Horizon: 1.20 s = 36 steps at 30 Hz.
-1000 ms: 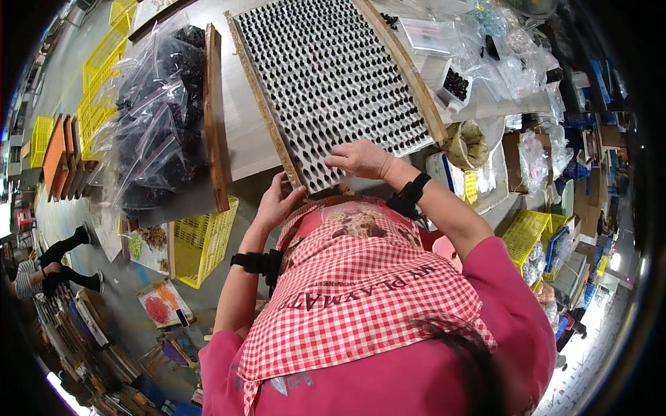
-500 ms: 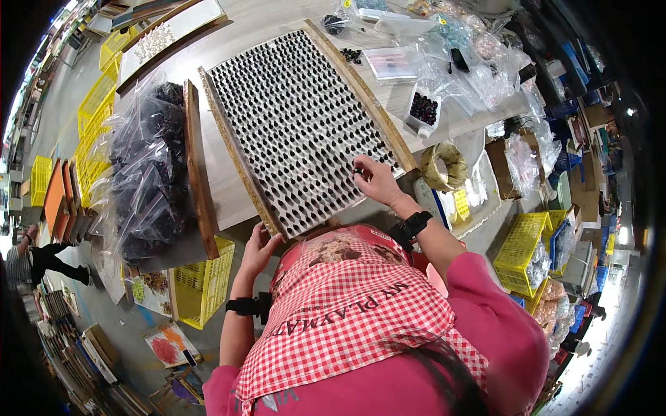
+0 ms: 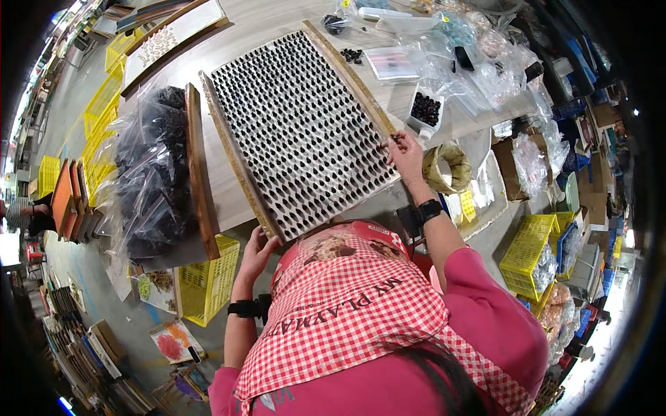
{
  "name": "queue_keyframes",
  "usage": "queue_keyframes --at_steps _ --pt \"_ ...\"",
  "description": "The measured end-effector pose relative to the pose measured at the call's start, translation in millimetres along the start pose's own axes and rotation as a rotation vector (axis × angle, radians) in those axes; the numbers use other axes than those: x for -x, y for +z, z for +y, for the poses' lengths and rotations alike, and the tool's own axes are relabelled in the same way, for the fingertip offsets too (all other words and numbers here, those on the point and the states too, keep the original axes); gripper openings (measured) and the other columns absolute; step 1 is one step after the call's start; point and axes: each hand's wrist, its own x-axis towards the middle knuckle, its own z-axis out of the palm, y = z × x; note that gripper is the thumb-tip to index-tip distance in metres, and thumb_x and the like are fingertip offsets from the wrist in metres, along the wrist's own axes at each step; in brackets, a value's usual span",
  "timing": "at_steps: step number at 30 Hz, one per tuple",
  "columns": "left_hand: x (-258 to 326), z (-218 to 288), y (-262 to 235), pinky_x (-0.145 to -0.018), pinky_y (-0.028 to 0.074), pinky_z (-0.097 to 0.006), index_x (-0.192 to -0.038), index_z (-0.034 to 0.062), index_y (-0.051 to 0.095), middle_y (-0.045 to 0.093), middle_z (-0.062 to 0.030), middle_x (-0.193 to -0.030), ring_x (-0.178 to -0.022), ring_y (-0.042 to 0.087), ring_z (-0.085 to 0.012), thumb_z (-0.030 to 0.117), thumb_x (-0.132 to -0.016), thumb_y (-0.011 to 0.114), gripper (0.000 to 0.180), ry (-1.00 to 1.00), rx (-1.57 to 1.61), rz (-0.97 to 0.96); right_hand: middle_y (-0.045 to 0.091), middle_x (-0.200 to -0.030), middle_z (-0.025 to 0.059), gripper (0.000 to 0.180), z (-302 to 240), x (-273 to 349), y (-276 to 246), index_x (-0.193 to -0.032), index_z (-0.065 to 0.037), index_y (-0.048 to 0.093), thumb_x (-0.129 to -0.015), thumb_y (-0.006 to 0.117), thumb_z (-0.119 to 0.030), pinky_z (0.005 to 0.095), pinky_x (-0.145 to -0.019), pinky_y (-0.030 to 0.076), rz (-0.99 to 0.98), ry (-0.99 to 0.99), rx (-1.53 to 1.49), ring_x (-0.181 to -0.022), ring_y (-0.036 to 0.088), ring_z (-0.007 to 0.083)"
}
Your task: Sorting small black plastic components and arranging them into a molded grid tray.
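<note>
A white board (image 3: 333, 211) with wooden side rails lies tilted across the near edge of the table, its surface covered in rows of small black beads (image 3: 298, 121). My left hand (image 3: 255, 251) is closed around the near left corner of the board, thumb and fingers at the end of the left rail (image 3: 236, 149). Over the near part of the right rail (image 3: 350, 75) is my right hand (image 3: 406, 156), its fingers pressed together at the board's edge. A dark spot shows at those fingertips; whether it is a bead I cannot make out.
Right of the board stand a white container of dark beads (image 3: 425, 109) and a tape roll (image 3: 446, 168). Clear plastic bags (image 3: 479, 83) pile up at the far right. On the left, bags of black pieces (image 3: 152, 173) lie beside a wooden rail. Yellow crates (image 3: 208, 281) stand lower.
My right hand has moved right and away from me, from above the beads to the right rail. My left hand stays at the corner.
</note>
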Motion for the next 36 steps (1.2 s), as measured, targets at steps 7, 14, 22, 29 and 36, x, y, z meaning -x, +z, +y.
queue_keyframes --at_steps 7,14,22,29,36 --pt "0.7 -4.8 1.1 -0.087 0.046 -0.029 -0.135 -0.0002 0.037 0.061 -0.0133 -0.115 -0.102 0.059 -0.0173 0.019 -0.094 0.059 0.051 0.005 -0.023 0.025 0.067 -0.076 0.0063 0.03 16.6 -90.3 -84.7 -0.109 0.003 0.056 -0.09 0.062 -0.019 0.0234 -0.049 0.045 0.276 -0.121 0.28 -0.059 0.059 0.0092" --pt "2.3 2.3 6.1 -0.089 0.045 -0.03 -0.136 0.0019 0.038 0.06 -0.0129 -0.118 -0.105 0.058 -0.0168 0.02 -0.094 0.058 0.05 0.005 -0.06 0.07 0.068 -0.08 0.011 0.039 13.7 -101.3 -110.5 -0.115 0.0 0.056 -0.085 0.063 -0.023 0.0368 -0.068 0.051 0.361 -0.406 0.859 -0.072 0.065 0.0263" --pt "3.1 -3.9 9.0 -0.09 0.044 -0.03 -0.136 0.0041 0.039 0.06 -0.0124 -0.119 -0.105 0.057 -0.0173 0.025 -0.093 0.06 0.052 -0.008 -0.054 0.099 0.062 -0.098 0.0101 0.023 0.8 26.6 -49.0 -0.103 -0.006 0.066 -0.08 0.06 -0.004 0.035 -0.075 0.05 0.065 -0.579 0.938 -0.092 0.06 0.0266" --pt "1.2 -10.0 6.7 -0.088 0.045 -0.03 -0.134 0.0044 0.041 0.061 -0.0124 -0.116 -0.103 0.058 -0.0167 0.024 -0.093 0.06 0.049 0.014 -0.079 0.107 0.053 -0.125 0.0082 0.051 6.8 76.4 -38.0 -0.124 -0.007 0.055 -0.074 0.057 0.001 0.0383 -0.085 0.05 -0.181 -0.587 1.106 -0.106 0.056 0.029" --pt "-2.6 -9.0 2.9 -0.088 0.045 -0.029 -0.132 0.0015 0.041 0.061 -0.0134 -0.117 -0.103 0.058 -0.0164 0.022 -0.093 0.06 0.048 0.036 -0.072 0.052 0.05 -0.129 0.0079 0.054 6.9 76.6 -33.1 -0.126 -0.008 0.053 -0.073 0.058 0.0 0.0372 -0.085 0.05 -0.249 -0.544 1.227 -0.111 0.053 0.0278"
